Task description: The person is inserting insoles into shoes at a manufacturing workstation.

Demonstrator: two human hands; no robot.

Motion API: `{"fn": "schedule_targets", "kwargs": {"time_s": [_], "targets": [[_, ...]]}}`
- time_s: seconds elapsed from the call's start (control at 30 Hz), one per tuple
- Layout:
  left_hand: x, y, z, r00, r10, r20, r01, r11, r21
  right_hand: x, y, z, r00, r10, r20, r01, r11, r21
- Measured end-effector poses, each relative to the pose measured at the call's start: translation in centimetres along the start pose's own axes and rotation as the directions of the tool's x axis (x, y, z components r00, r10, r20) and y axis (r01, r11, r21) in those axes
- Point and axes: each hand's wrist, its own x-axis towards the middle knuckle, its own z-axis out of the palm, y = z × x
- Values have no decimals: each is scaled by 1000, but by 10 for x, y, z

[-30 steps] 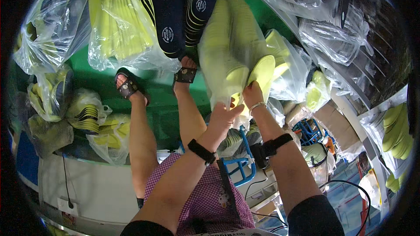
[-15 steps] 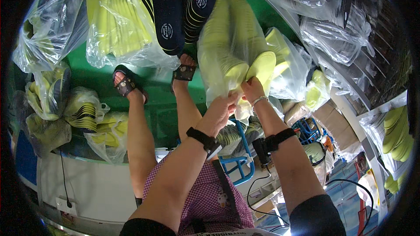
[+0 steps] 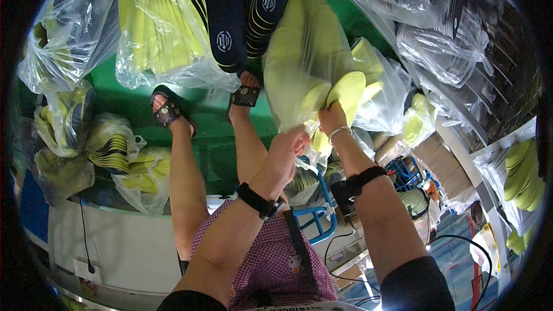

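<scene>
A clear plastic bag [image 3: 283, 89] holds two tall stacks of yellow-green insoles. My left hand [image 3: 288, 148] is closed on the gathered edge of this bag, drawing it toward me. At the mouth, the yellow-green insole [image 3: 349, 87] on the right stack sticks out uncovered. My right hand [image 3: 333, 120] pinches the near end of that insole; some of its fingers are hidden beneath. Bands with small devices sit on both my wrists.
Dark insoles [image 3: 226, 40] stand beyond my sandalled feet, beside more bagged yellow-green insoles [image 3: 161, 34]. Another bag [image 3: 374, 92] lies to the right. A metal rack [image 3: 455, 103] with bagged insoles runs along the right. A blue metal frame [image 3: 317, 219] stands near my lap.
My left hand has pulled the bag edge slightly down and left, away from my right hand, stretching the plastic tighter. My right hand has barely moved.
</scene>
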Motion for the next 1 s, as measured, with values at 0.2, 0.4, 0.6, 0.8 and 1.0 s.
{"fn": "schedule_targets", "kwargs": {"time_s": [0.2, 0.4, 0.6, 0.8, 1.0], "targets": [[36, -21, -12, 964, 243, -109, -20, 477, 879, -10, -8, -5, 996, 52, 68, -67, 968, 242], [59, -36, -30, 997, 71, 12, -59, 722, 690, -12, -16, -3, 997, 49, 56, -58, 982, 179], [61, -34, -27, 981, -131, -145, 168, 945, 281, -15, -21, -5, 990, 32, 138, -65, 967, 245], [34, -37, -10, 998, -56, -25, 51, 988, -146, -1, 1, 6, 989, -99, 107, 89, 991, 102], [4, -20, -5, 970, -141, 198, 143, 990, 5, 35, 58, 11, 964, -263, -31, 264, 962, 62]]}}
